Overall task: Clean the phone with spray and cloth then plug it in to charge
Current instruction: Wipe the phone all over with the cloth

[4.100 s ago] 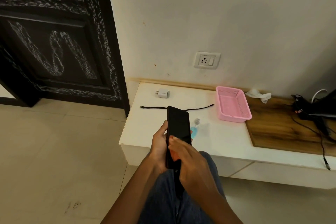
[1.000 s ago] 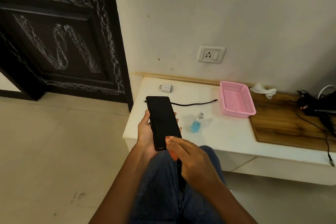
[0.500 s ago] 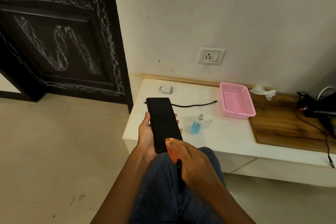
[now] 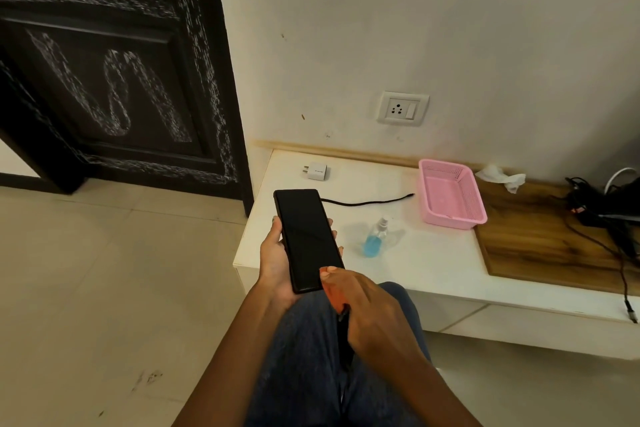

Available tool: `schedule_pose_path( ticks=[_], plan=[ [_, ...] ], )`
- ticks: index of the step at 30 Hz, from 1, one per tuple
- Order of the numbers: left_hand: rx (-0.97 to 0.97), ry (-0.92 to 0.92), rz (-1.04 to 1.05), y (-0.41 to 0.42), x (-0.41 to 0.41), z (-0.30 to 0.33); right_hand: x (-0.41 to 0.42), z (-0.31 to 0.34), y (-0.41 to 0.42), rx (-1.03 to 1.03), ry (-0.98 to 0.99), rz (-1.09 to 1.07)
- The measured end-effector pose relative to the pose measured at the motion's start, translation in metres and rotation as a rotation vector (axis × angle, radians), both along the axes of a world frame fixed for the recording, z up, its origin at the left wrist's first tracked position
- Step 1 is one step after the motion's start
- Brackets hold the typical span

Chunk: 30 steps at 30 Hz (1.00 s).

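Note:
My left hand (image 4: 277,264) grips a black phone (image 4: 306,236), screen up, above my lap at the shelf's front left corner. My right hand (image 4: 374,309) pinches an orange cloth (image 4: 333,295) against the phone's lower right edge; most of the cloth is hidden under the hand. A small spray bottle (image 4: 375,239) with blue liquid stands on the white shelf (image 4: 415,264). Behind the phone lies a black charging cable (image 4: 367,202). A white charger plug (image 4: 316,171) sits at the back left, and a wall socket (image 4: 402,108) is above it.
A pink basket (image 4: 450,194) stands on the shelf beside a wooden board (image 4: 540,239). A crumpled tissue (image 4: 500,177) lies behind it. Black cables and a dark device (image 4: 613,215) crowd the far right. A dark door (image 4: 110,80) is at left.
Since four seconds ago the phone has tilted from edge-on to screen up and shifted left. In the last second my right hand stays at its lower edge with the cloth.

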State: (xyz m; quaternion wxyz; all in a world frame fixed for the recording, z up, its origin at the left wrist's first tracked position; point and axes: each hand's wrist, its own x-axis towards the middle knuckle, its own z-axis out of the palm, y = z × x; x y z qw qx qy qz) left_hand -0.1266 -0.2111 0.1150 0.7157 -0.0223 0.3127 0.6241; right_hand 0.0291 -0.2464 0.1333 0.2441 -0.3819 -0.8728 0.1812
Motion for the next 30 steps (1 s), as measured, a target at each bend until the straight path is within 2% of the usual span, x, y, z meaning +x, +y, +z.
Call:
schedule_pose_path(
  ticks=[10, 12, 15, 17, 20, 25, 30],
  plan=[
    [-0.05, 0.055, 0.013, 0.004, 0.011, 0.006, -0.021, 0.001, -0.013, 0.105, 0.011, 0.058],
    [-0.027, 0.04, 0.012, 0.002, 0.006, 0.006, -0.012, 0.002, -0.008, 0.063, -0.047, 0.052],
    [0.008, 0.002, 0.01, -0.001, 0.001, 0.005, 0.003, 0.0, 0.004, -0.052, -0.115, -0.066],
    [0.007, -0.001, 0.009, -0.001, 0.003, 0.005, 0.003, 0.005, 0.002, -0.078, -0.069, -0.059],
    [-0.009, 0.052, -0.008, 0.002, 0.011, 0.008, -0.007, 0.002, -0.011, 0.079, 0.015, -0.038],
    [0.0, 0.099, -0.028, 0.004, 0.014, 0.007, -0.014, 0.002, -0.016, 0.083, 0.023, 0.017],
    [0.071, 0.041, -0.048, 0.003, 0.004, 0.003, 0.009, 0.002, -0.002, 0.192, 0.029, -0.127]
  ],
)
